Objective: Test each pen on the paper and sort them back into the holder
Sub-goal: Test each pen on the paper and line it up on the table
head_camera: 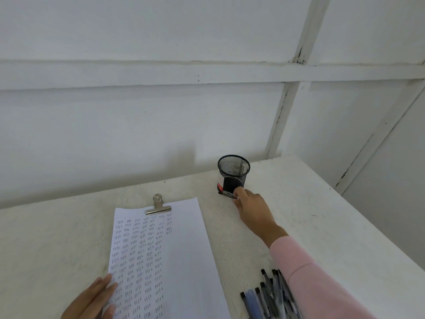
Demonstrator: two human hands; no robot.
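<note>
While your left hand [92, 300] lay at about seven o'clock, nearest to you, its fingers were straight and relaxed, gripping nothing, with the fingertips pressing on the left edge of the paper [184, 249]. That sheet ran lengthwise away from you down the middle of the table [57, 238], and its left part was covered in rows of small dark handwritten marks, while the right strip was bare. At about five o'clock a loose heap of pens [264, 298] with dark caps and clear or bluish barrels lay on the table just beside the sheet's right edge, partly hidden under your pink sleeve [310, 279]. Farther out, your right hand [250, 210] reached toward one o'clock, palm down, with the fingers curled at the foot of the holder [233, 171]; a small pale tip showed at the fingertips, but you could not tell from this angle whether they pinched anything. At twelve o'clock a silver bulldog clip [158, 207] clamped the sheet's far edge. The black mesh holder stood upright at one o'clock, well apart from the heap of pens, with a red and white label [220, 186] low on its left side. Beyond it rose the white panelled wall [138, 111].
</note>
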